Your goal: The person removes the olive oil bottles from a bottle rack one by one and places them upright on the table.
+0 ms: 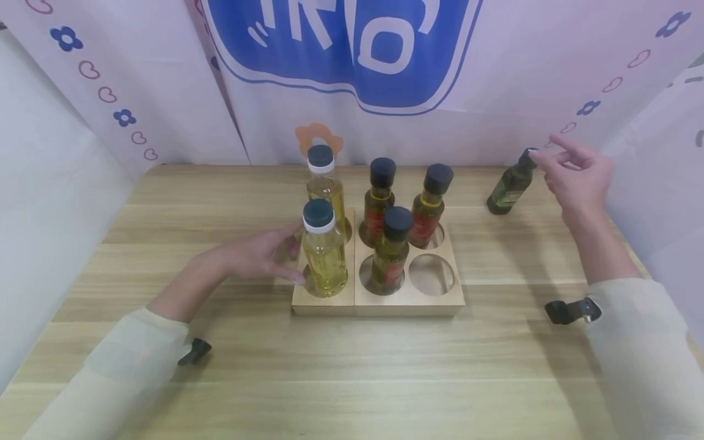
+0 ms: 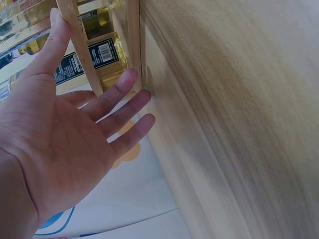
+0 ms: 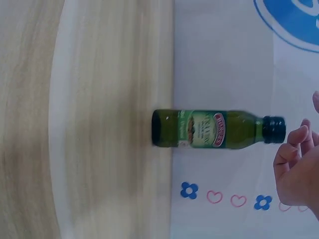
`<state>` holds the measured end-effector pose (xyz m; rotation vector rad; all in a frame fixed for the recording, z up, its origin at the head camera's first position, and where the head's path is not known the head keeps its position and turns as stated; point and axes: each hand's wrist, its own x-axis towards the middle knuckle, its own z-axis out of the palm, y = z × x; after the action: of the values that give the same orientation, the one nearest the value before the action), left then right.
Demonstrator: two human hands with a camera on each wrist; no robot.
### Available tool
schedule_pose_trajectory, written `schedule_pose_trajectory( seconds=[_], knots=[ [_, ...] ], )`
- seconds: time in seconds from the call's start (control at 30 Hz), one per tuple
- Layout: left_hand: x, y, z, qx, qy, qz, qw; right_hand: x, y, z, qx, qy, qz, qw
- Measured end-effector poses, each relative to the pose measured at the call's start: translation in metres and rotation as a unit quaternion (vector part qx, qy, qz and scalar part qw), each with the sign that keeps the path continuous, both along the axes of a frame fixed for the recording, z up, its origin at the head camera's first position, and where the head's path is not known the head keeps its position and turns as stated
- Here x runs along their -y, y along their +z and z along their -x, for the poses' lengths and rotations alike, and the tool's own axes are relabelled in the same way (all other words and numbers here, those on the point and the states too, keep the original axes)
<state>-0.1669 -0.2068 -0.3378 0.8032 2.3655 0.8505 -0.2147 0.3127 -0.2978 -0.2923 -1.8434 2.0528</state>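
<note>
My right hand (image 1: 584, 177) is at the neck of a green olive oil bottle (image 1: 510, 188), which stands upright at the back right. One fingertip is at the bottle's dark cap; whether it touches I cannot tell. Another finger points away from the cap. My left hand (image 1: 258, 253) lies with spread fingers along the left side of a wooden holder (image 1: 324, 299), thumb near its front. Beside that hand a clear bottle of yellow oil (image 1: 326, 263) with a dark green cap stands in the holder. A second clear oil bottle (image 1: 326, 183) stands behind it.
Three dark-capped bottles with red labels stand in the holder: back middle (image 1: 379, 211), back right (image 1: 426, 217) and front middle (image 1: 389, 263). A round hole (image 1: 431, 275) shows at the front right. A printed white curtain (image 1: 440, 134) hangs behind the wooden table (image 1: 352, 379).
</note>
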Motion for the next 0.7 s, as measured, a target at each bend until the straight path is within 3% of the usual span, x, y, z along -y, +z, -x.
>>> schedule_pose_trajectory(
  seconds=[0.1,0.17,0.33,0.5,0.7],
  knots=[
    [0.0,0.0,-0.001,0.0,-0.002,-0.001,1.0,0.005,0.005,-0.005,0.002,0.014,-0.026,0.9996],
    [0.0,0.001,-0.001,0.001,-0.002,0.002,1.0,0.009,0.008,-0.007,0.012,0.026,-0.082,0.9963],
    [0.001,0.001,0.0,0.002,-0.002,0.007,1.0,0.022,0.014,-0.014,0.039,0.052,-0.223,0.9727],
    [0.001,0.001,0.0,-0.002,-0.002,0.013,0.9999,0.034,0.018,-0.02,0.025,0.075,-0.25,0.9651],
    [0.0,0.001,-0.001,0.0,0.003,0.017,0.9999,0.051,0.019,-0.025,-0.03,0.109,-0.276,0.9547]
  ],
)
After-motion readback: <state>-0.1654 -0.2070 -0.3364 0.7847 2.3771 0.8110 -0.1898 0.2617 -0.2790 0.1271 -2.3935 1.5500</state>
